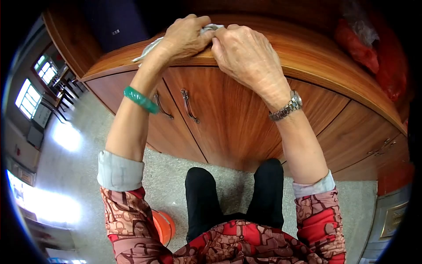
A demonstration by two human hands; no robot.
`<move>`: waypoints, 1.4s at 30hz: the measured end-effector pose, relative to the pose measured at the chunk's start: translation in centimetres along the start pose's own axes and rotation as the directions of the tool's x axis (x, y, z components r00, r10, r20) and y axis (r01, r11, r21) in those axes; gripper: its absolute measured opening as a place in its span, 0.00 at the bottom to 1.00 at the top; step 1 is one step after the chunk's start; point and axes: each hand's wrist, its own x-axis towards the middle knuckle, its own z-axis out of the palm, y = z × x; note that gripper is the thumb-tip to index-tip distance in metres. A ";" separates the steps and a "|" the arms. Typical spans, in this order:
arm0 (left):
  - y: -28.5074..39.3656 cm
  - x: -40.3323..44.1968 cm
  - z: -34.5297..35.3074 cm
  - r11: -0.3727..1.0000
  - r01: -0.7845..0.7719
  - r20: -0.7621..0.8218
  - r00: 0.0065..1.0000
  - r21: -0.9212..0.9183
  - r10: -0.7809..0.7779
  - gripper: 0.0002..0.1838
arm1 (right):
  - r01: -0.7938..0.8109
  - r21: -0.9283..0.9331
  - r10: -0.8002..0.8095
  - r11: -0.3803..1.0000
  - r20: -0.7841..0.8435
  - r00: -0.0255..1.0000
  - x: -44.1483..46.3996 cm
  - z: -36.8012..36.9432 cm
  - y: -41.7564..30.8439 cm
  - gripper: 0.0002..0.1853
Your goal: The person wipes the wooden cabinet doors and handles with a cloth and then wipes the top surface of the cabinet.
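Note:
A pale, light-coloured cloth lies bunched along the front edge of the wooden cabinet top. My left hand is closed on it, and part of the cloth trails out beneath the wrist. Right beside it, my right hand is closed too, its curled fingers meeting the cloth's other end. The fingertips of both hands are mostly hidden from above. A green bangle circles my left wrist, and a metal watch sits on my right.
Below the top are cabinet doors with metal handles. A dark blue box stands at the back left; red plastic bags lie at the right. On the floor by my left leg is an orange bucket.

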 end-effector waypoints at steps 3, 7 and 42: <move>0.3 -0.2 0.5 1.000 0.017 -0.002 1.000 0.013 -0.017 0.17 | -0.002 -0.001 0.002 1.000 0.008 1.000 -0.1 0.1 0.1 0.11; 1.3 0.0 -1.4 0.989 0.088 0.119 0.990 -0.115 -0.074 0.19 | -0.003 -0.010 0.003 1.000 0.000 1.000 -0.1 0.1 -0.1 0.11; -2.5 0.7 -0.1 0.969 0.229 0.094 0.971 -0.089 -0.221 0.20 | -0.027 -0.016 0.027 0.999 -0.004 1.000 0.0 -0.1 0.1 0.09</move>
